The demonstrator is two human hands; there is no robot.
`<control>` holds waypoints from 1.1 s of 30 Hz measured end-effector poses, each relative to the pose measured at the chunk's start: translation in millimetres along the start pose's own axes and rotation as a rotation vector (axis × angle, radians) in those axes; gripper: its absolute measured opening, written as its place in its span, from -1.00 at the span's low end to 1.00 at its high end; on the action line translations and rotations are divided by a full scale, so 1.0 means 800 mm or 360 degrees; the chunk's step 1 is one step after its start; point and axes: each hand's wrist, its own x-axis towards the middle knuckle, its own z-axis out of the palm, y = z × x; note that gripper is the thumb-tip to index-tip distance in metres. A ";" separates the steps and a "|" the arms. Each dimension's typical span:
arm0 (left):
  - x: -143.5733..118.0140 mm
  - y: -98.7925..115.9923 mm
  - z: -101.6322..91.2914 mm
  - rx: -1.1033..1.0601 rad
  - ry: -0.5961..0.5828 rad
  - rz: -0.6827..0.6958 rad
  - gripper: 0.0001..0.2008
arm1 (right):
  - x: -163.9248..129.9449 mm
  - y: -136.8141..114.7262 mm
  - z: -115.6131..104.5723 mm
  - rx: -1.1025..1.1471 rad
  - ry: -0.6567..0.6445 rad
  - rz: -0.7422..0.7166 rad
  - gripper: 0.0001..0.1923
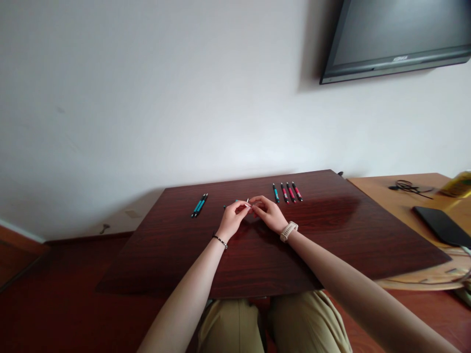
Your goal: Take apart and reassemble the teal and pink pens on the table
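- Head view: left hand (232,219) and right hand (268,212) meet at frame centre, fingertips pinched together on a small teal pen (236,201), mostly hidden.
- Pen's long axis looks left-right; both hands equally near.
- Two teal pens (199,205) left, four pens (287,192) right, on the dark table (331,230).

Home room: wall-mounted TV (397,37), dark wooden table (331,235), wood floor (55,304).

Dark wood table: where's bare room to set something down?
Table: bare across the near half below both hands, and right of the red pens to the edge. Crowded along the far strip: teal pens, hands, red pens.
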 end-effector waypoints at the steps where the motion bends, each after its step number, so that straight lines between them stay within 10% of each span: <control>1: 0.000 0.001 0.000 0.0019 0.0014 0.0003 -0.80 | 0.000 0.000 0.000 -0.0008 0.0000 -0.0004 -0.68; 16: 0.008 -0.014 -0.093 0.0859 0.0572 0.0140 -0.89 | 0.009 0.005 -0.027 -0.0282 0.0417 -0.0029 -0.71; 33: -0.006 -0.018 -0.087 0.1355 0.0185 0.0166 -0.88 | 0.008 0.012 -0.028 -0.0329 0.0395 -0.0027 -0.73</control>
